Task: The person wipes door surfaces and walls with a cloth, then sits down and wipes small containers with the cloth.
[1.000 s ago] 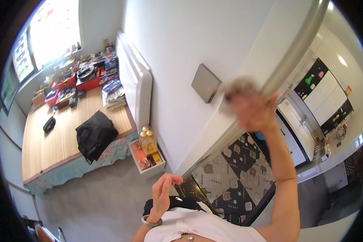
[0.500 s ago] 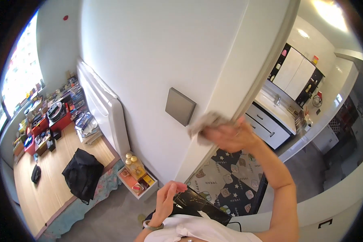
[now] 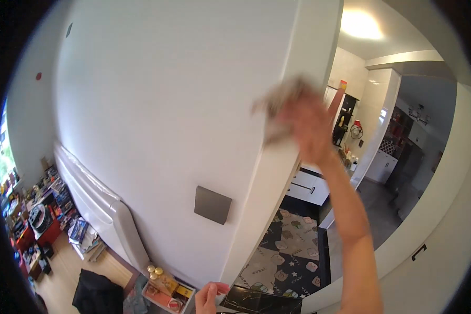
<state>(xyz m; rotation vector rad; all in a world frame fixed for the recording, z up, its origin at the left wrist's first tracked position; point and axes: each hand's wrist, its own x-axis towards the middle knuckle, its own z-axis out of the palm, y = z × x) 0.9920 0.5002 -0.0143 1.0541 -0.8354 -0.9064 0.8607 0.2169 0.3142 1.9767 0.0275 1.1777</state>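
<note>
While the left hand (image 3: 210, 299) half-curls, the right hand (image 3: 312, 125) holds a blurred cloth (image 3: 283, 109).

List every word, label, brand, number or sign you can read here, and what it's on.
Patterned mat: small lettering among cartoon faces and stars; wording not copied out.
Yellow box: any print too small to read.
Stacked papers: too small to read.
Grey square wall plate: no text visible.
Cloth in the right hand: motion-blurred, no text visible.
</note>
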